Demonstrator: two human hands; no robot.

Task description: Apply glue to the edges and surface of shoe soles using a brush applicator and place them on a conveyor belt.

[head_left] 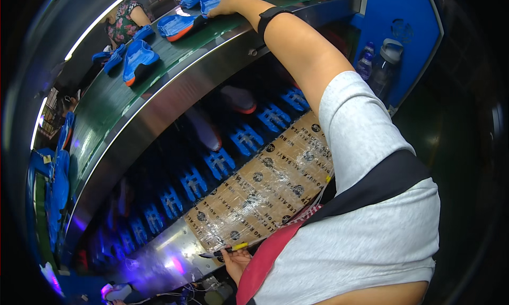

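My right hand [225,1], at the end of an outstretched arm with a black wristband, reaches over the green conveyor belt [108,104]. It rests on a blue shoe sole [210,4], its fingers curled round the edge and partly out of sight. Just left of it on the belt lies a blue and orange shoe sole [177,26], with another blue sole [139,60] further left. Low in the view, close to the red apron, my left hand [237,262] is closed on a slim black tool with a yellow end [239,246]; its dark pointed tip faces left.
Below the belt runs a row of blue holders [246,140] with blurred shoes. A printed, tape-covered cardboard sheet [260,183] borders it. A water bottle [389,66] stands by a blue panel [411,34] at right. Someone in a floral top [127,21] is across the belt.
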